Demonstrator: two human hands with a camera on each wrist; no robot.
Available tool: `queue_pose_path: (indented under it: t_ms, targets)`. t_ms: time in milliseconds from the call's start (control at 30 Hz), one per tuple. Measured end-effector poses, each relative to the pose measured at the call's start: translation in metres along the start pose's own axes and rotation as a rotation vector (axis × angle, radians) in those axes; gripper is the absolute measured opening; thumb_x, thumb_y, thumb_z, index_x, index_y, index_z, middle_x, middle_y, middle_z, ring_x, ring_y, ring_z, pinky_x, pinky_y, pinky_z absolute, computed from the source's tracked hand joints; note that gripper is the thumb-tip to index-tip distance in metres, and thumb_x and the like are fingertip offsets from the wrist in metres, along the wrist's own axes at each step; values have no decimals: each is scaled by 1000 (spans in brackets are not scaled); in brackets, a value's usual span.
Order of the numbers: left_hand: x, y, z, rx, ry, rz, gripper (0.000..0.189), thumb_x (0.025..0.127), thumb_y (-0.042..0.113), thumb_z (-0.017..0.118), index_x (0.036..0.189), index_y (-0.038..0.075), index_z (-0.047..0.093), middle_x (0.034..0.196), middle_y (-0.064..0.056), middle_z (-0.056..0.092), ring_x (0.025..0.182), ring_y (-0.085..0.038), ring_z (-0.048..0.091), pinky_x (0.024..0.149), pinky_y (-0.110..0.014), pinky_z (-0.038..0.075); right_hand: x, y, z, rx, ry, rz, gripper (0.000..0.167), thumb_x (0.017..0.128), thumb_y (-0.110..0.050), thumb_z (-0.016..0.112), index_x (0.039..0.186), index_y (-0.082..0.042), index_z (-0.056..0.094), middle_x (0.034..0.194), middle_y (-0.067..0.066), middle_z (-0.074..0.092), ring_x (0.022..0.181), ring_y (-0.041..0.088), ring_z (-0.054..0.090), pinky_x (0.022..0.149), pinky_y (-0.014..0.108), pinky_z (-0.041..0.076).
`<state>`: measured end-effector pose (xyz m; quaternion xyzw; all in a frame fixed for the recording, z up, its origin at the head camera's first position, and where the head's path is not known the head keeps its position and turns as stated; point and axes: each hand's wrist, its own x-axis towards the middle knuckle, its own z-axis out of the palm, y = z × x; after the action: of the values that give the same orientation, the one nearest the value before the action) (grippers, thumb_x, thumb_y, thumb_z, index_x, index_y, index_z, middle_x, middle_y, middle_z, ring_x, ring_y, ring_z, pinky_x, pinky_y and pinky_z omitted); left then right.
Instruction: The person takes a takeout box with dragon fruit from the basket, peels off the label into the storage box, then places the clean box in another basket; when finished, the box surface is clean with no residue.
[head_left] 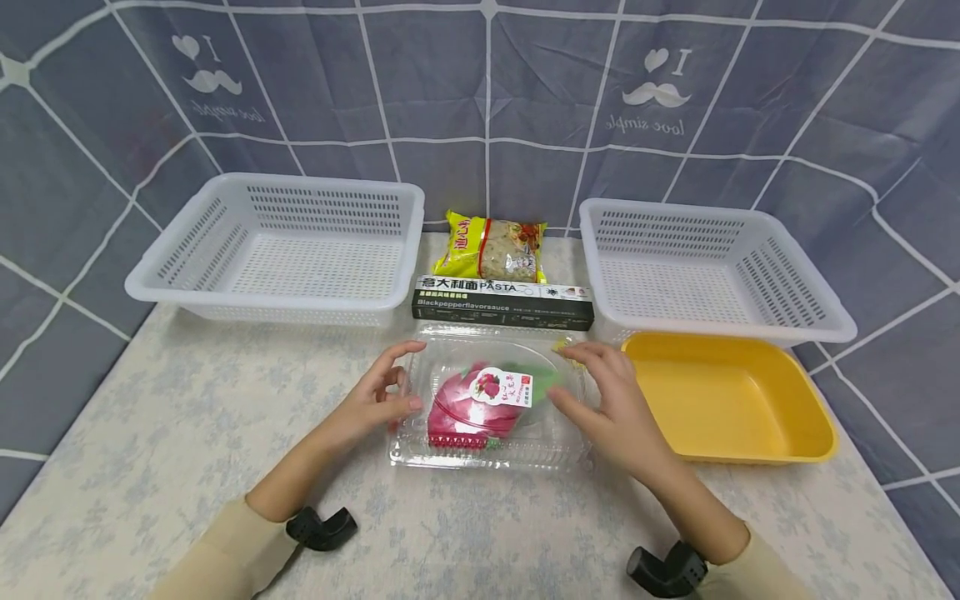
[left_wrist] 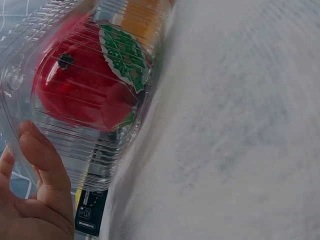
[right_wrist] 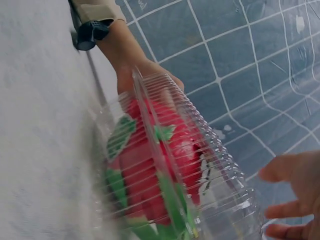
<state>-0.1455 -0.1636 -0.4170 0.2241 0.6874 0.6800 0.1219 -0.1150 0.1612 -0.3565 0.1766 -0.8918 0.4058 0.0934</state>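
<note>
A clear plastic clamshell box (head_left: pixel 555 433) rests on the table between both hands. Inside it lies a pink dragon fruit (head_left: pixel 457 408) with green tips, seen through the lid, which bears a white label (head_left: pixel 501 387). At the box's left edge is my left hand (head_left: pixel 378 396), its fingers loosely bent and the thumb tip by the box wall. In the left wrist view that thumb (left_wrist: pixel 42 155) lies against or just beside the rim. My right hand (head_left: pixel 618 408) is spread at the right edge of the box; a gap shows between its fingers and the plastic in the right wrist view.
Behind the box lie a black pasta box (head_left: pixel 502 312) and a yellow food bag (head_left: pixel 468 250). White baskets stand at the back left (head_left: pixel 315 304) and back right (head_left: pixel 712 325). A yellow bin (head_left: pixel 735 400) sits right of my right hand. A checked cloth (head_left: pixel 420 83) hangs behind.
</note>
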Motion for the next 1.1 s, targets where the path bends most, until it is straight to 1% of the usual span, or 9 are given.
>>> queue_pose_path:
  t_ms: [100, 167, 233, 367, 500, 633, 800, 933, 1100]
  targets:
    - [0, -1, 0, -22, 1, 8, 66, 89, 5, 66, 145, 10, 32, 82, -6, 41, 48, -6, 41, 43, -21, 43, 9, -2, 1, -34, -13, -37, 29, 85, -13, 76, 111, -3, 70, 109, 10, 58, 107, 30, 49, 87, 48, 42]
    - [1, -2, 0, -30, 5, 13, 66, 88, 4, 66, 145, 11, 33, 82, -6, 41, 47, -6, 40, 43, -20, 41, 14, -3, 3, -56, -32, -48, 21, 85, -13, 76, 103, -5, 73, 100, 7, 59, 98, 27, 50, 80, 42, 43]
    - [1, -2, 0, -37, 8, 17, 66, 88, 4, 66, 145, 12, 34, 82, -5, 41, 47, -5, 40, 43, -20, 40, 19, -4, 5, -72, -56, -57, 15, 85, -12, 76, 99, -6, 74, 95, 5, 58, 92, 24, 50, 74, 37, 41]
    - [1, -3, 1, -46, 10, 28, 66, 88, 5, 66, 145, 12, 35, 82, -4, 42, 48, -4, 41, 42, -19, 40, 27, -5, 9, -130, -82, -65, 8, 85, -9, 75, 93, -8, 75, 91, 3, 57, 89, 21, 51, 73, 35, 43]
    - [1, -5, 1, -57, 12, 41, 65, 88, 5, 66, 145, 13, 35, 82, -3, 41, 48, -3, 42, 41, -19, 39, 32, -7, 11, -167, -97, -40, 4, 83, -8, 76, 87, -8, 74, 88, 2, 57, 87, 22, 53, 73, 36, 44]
    - [0, -7, 0, -77, 5, 45, 65, 89, 7, 66, 145, 15, 36, 83, -3, 39, 49, -2, 43, 42, -20, 39, 35, -9, 11, -177, -138, -13, 4, 85, -11, 75, 84, -8, 73, 86, 0, 56, 87, 24, 52, 72, 34, 43]
    - [0, -7, 1, -92, 3, 42, 65, 88, 7, 66, 145, 17, 36, 84, -3, 39, 49, -3, 44, 42, -20, 39, 39, -12, 11, -197, -189, -6, 4, 84, -10, 75, 82, -9, 72, 83, 0, 54, 87, 27, 51, 71, 33, 40]
    - [-1, -7, 1, -91, 10, 33, 65, 88, 6, 66, 145, 17, 37, 84, -3, 39, 49, -3, 44, 43, -20, 39, 44, -13, 9, -212, -241, 9, 4, 84, -9, 74, 81, -9, 73, 82, 0, 54, 87, 27, 51, 71, 33, 41]
    - [-1, -7, 2, -98, 12, 31, 65, 88, 7, 66, 145, 17, 37, 84, -3, 39, 49, -3, 45, 43, -20, 39, 52, -14, 6, -188, -296, 12, 4, 83, -10, 73, 80, -7, 73, 78, 0, 56, 80, 23, 52, 70, 32, 42]
